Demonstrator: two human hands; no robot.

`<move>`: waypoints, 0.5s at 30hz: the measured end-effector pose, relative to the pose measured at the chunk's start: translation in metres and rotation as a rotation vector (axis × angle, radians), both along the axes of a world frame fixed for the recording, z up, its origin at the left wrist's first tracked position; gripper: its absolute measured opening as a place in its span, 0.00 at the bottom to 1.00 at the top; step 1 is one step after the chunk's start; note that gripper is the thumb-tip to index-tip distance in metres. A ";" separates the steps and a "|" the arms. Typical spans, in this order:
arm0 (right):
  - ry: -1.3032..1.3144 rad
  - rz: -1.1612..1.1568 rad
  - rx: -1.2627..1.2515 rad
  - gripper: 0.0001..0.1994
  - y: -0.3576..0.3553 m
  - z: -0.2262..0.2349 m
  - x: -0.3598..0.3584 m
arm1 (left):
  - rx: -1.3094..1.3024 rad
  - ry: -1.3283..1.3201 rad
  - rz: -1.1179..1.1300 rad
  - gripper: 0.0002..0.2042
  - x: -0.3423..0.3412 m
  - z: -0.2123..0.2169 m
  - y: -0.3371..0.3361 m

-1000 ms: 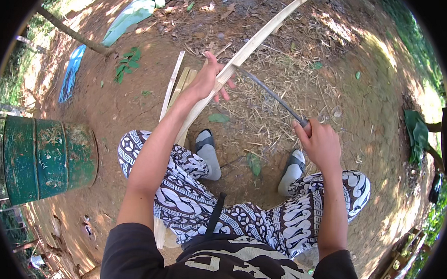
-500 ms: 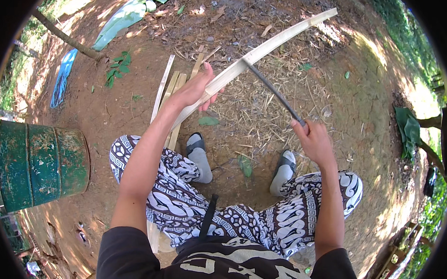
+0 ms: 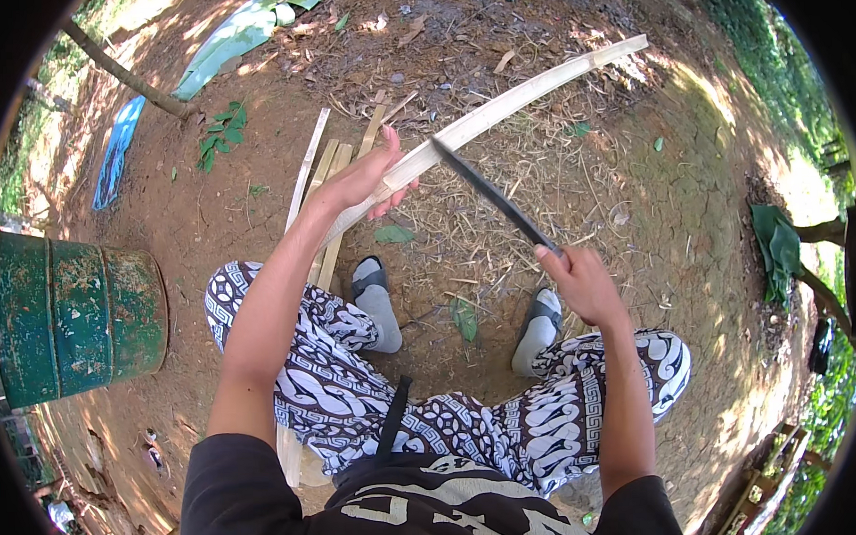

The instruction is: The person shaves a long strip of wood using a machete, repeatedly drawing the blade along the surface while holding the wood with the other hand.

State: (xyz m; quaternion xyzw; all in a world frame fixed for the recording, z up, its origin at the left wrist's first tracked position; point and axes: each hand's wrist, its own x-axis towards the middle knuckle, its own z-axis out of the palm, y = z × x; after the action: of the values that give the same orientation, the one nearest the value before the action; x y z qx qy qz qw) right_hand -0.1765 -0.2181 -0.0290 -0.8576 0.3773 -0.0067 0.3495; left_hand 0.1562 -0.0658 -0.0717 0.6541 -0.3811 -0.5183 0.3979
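A long pale bamboo strip (image 3: 521,97) slants from beside my left knee up to the far right. My left hand (image 3: 361,178) grips its near part, thumb raised along one side and fingertips showing past the other edge. In my right hand (image 3: 585,283) is a long dark-bladed knife (image 3: 491,194); the closed fingers hide its handle. The blade's far end meets the strip's near edge, a short way beyond my left hand. Several more bamboo strips (image 3: 326,162) lie on the ground behind my left forearm, partly hidden by it.
Pale shavings (image 3: 529,188) litter the brown dirt ground ahead. To the left lies a rusty green metal drum (image 3: 81,313). A thin trunk (image 3: 124,75), a blue plastic piece (image 3: 119,151) and a large green leaf (image 3: 232,40) are at the far left. My feet flank a small leaf (image 3: 464,318).
The knife has slid along the strip toward my left hand, with my right hand moving slightly left and down. The strip's far end has dipped a little.
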 end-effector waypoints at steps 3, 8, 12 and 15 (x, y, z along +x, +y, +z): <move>0.013 -0.002 0.004 0.31 -0.012 -0.003 -0.002 | -0.008 -0.025 -0.015 0.50 -0.002 0.002 -0.003; -0.073 -0.179 -0.065 0.32 -0.019 -0.003 0.002 | -0.021 -0.037 -0.010 0.51 0.002 0.001 0.000; 0.021 -0.041 0.011 0.33 -0.004 -0.011 -0.004 | -0.011 -0.053 -0.006 0.51 0.000 0.002 -0.003; 0.005 -0.003 0.037 0.32 -0.014 -0.010 -0.002 | -0.033 -0.020 -0.009 0.52 0.000 0.001 -0.007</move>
State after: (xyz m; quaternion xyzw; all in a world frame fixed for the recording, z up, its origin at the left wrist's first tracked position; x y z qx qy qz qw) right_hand -0.1788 -0.2317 -0.0394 -0.8505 0.3796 0.0020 0.3641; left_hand 0.1557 -0.0725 -0.0708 0.6508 -0.3965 -0.5071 0.4026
